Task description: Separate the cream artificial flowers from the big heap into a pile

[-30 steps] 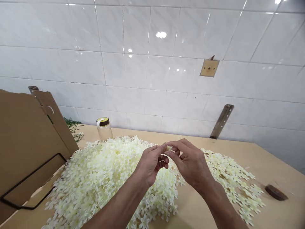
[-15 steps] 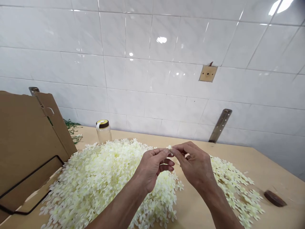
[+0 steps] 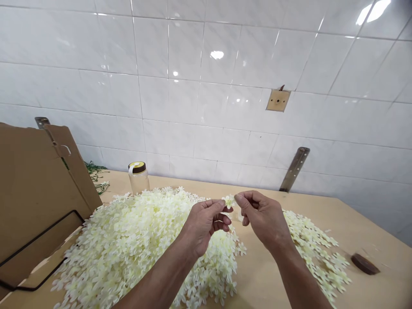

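My left hand (image 3: 202, 222) is raised over a big heap of cream-white artificial flower petals (image 3: 138, 240) and pinches one small flower piece (image 3: 228, 200) between thumb and forefinger. My right hand (image 3: 262, 216) hovers just to its right, thumb and forefinger pressed together in a pinch; what it holds, if anything, is too small to make out. A thinner spread of the same petals (image 3: 317, 253) lies on the table to the right of my right hand.
A wooden table (image 3: 370, 223) stands against a white tiled wall. A tall cardboard box (image 3: 35, 189) is at the left, a clear jar with a brown lid (image 3: 139, 176) behind the heap, green stems (image 3: 96, 174) at the back left, and a dark brown lid (image 3: 362, 263) at the right.
The two hands, whose fingertips met on the small flower piece, have drawn slightly apart. The piece now stays in my left fingers. The view has shifted a little.
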A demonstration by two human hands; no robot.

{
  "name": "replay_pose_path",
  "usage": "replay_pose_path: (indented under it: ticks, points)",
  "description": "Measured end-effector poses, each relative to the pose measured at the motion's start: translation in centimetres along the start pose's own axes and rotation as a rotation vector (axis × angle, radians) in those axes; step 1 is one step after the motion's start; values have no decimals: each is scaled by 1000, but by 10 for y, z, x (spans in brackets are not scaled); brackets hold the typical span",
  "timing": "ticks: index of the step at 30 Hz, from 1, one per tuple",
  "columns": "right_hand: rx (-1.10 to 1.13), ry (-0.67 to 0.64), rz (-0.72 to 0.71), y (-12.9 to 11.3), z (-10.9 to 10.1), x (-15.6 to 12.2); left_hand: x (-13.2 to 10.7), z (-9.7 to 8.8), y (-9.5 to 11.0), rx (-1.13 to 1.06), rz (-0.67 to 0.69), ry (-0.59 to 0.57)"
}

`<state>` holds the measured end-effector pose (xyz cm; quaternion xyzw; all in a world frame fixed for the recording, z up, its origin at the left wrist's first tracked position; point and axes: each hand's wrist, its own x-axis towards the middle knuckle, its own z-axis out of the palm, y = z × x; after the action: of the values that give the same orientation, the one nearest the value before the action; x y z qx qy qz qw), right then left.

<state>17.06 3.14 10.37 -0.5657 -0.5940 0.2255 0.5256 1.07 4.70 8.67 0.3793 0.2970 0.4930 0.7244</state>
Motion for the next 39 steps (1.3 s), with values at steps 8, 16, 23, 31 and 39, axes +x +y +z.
replay_pose_path:
  ticks: [8, 16, 23, 31, 39]
  points:
    - [-127, 196, -54, 4, -6, -2, 3, -18, 31, 24, 186, 216]
    - [-265, -230, 45, 49, 19, -11, 6, -20, 26, 272, 205, 125]
    - [346, -366, 271, 67, 1, -37, 17, -21, -22, 777, 94, -64]
    - [424, -392, 321, 92, 6, -53, 14, -17, -43, 926, 34, -140]
    - [417, -419, 399, 99, -2, -59, 9, -14, -49, 1071, -4, -154]
